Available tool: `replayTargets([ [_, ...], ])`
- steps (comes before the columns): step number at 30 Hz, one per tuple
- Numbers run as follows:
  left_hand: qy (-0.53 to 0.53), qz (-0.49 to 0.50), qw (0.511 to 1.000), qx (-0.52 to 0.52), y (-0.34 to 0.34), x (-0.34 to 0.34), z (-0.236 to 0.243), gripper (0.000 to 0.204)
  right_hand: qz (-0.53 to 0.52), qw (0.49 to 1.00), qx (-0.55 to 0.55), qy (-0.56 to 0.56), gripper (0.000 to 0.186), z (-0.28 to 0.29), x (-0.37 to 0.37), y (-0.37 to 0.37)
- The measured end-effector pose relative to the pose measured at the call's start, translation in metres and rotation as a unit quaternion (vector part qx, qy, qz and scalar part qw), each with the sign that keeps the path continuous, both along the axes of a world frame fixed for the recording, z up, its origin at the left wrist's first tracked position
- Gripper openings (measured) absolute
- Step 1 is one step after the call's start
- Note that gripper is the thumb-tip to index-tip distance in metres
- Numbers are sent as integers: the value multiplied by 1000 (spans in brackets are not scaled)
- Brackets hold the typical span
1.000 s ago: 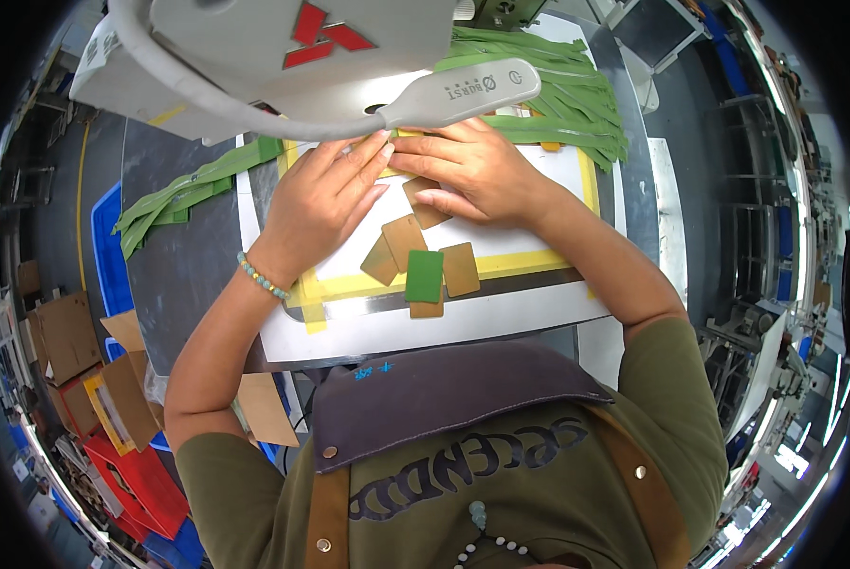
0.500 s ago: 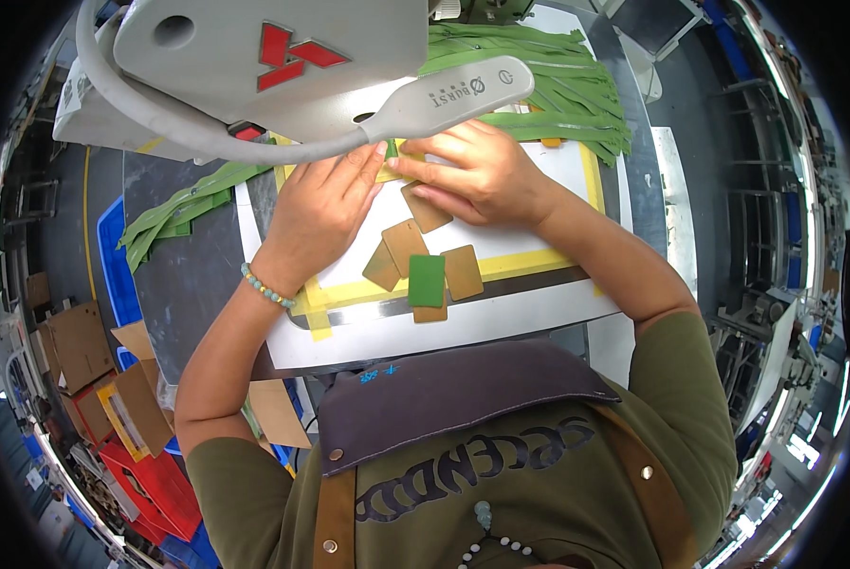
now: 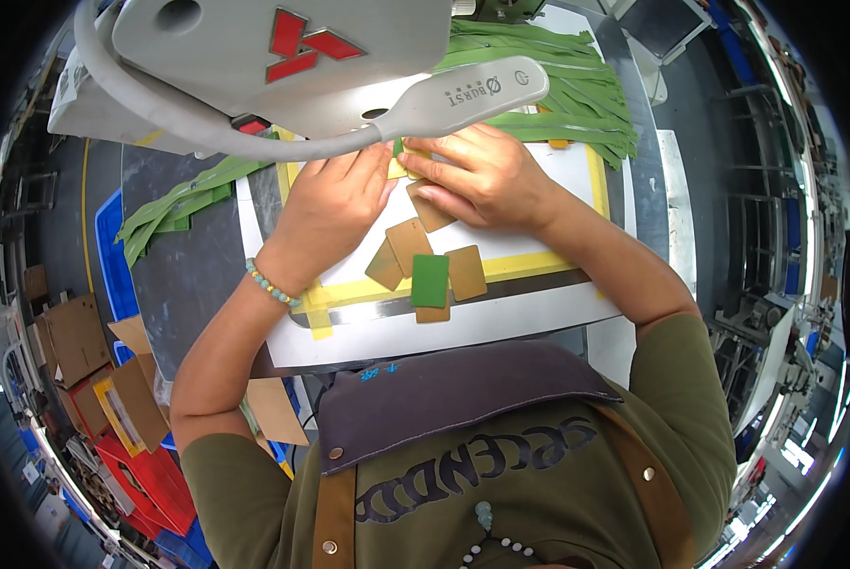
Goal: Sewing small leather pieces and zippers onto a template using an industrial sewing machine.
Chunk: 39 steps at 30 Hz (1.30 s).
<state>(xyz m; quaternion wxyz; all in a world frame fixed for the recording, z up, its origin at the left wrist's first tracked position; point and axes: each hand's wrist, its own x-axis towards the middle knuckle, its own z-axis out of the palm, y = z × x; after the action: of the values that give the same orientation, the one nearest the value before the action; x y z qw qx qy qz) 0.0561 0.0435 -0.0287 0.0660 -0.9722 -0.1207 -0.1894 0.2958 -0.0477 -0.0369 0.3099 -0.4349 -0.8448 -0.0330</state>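
At the base of the white sewing machine (image 3: 283, 81), both my hands meet over a small green piece (image 3: 397, 148) that shows only as a sliver between the fingertips. My left hand (image 3: 338, 204), beaded bracelet at its wrist, lies with fingers stretched out beside it. Bent fingers of my right hand (image 3: 482, 175) come in from the other side; what they pinch is mostly hidden. Just under them lies a tan rounded card (image 3: 430, 207). Nearer me several more tan cards (image 3: 466, 272) overlap, with a green card (image 3: 430, 281) on top.
A white lamp (image 3: 463, 95) on a bent cable hangs over my fingers. Long green zipper strips (image 3: 548, 81) spread at the back right, and more green strips (image 3: 183, 201) lie at the left. Yellow tape (image 3: 358, 292) borders the white work surface. Cardboard boxes (image 3: 74, 339) stand at lower left.
The view has shifted slightly, so the machine and lamp sit a little further right. My hands keep nearly the same pose at the green piece, and the loose cards lie as before.
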Motion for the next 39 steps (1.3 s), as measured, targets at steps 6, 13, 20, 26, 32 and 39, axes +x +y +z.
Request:
replayTargets([
  [6, -6, 17, 999, -27, -3, 2, -5, 46, -7, 1000, -6, -13, 42, 5, -2, 2],
  [13, -18, 37, 993, -109, -6, 0, 2, 45, -16, 999, -22, -28, 44, 6, -2, 3],
  [20, -11, -46, 994, -94, 10, -23, 2, 48, -9, 999, -25, -40, 40, 10, 0, 4],
  [26, 2, -42, 988, -146, 13, -23, 5, 48, -7, 999, -25, -46, 40, 11, 0, 4],
  [32, 3, -16, 993, -120, 13, -24, 3, 45, -7, 998, -36, -44, 40, 10, -1, 4],
  [39, 2, -21, 993, -116, 7, -15, 3, 44, -6, 998, -52, -34, 40, 9, -1, 4],
])
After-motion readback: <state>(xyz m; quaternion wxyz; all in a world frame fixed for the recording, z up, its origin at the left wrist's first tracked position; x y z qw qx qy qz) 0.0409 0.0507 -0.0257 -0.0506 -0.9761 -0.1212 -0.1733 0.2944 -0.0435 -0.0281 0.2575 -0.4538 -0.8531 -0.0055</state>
